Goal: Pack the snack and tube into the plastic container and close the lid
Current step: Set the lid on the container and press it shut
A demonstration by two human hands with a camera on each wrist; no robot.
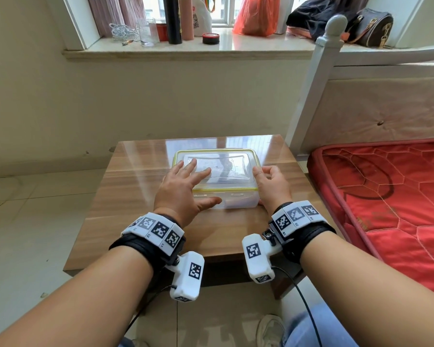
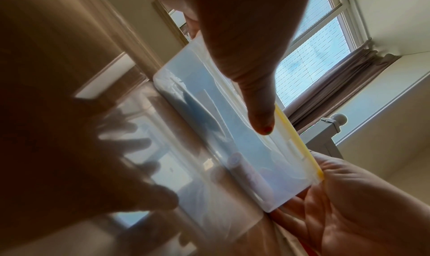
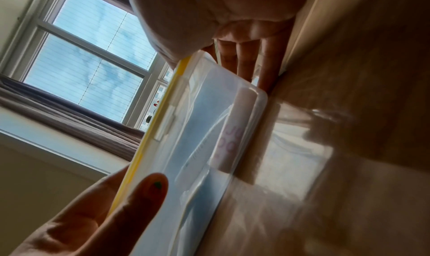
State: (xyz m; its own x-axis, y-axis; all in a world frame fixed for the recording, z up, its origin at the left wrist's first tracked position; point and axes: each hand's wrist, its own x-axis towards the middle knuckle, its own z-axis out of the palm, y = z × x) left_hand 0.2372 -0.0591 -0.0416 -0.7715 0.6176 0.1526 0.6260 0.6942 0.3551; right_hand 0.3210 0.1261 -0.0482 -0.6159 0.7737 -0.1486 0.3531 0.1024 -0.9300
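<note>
A clear plastic container (image 1: 238, 200) stands on the wooden table (image 1: 125, 196), with its yellow-rimmed lid (image 1: 221, 169) lying on top. My left hand (image 1: 186, 186) presses flat on the lid's left half with spread, straight fingers, and its thumb (image 2: 261, 120) lies along the front wall. My right hand (image 1: 268, 181) holds the container's right end, thumb on the lid's corner and fingers (image 3: 244, 57) down the end wall. Through the wall (image 3: 200, 149) a pink tube (image 3: 234, 129) lies on the bottom. A pale packet shows dimly beside it.
A bed with a red quilted mattress (image 1: 391, 196) and a white post (image 1: 311, 91) stands close on the right. The windowsill (image 1: 186, 50) behind holds a glass, a black bottle, bags and a red tin. Tiled floor lies to the left.
</note>
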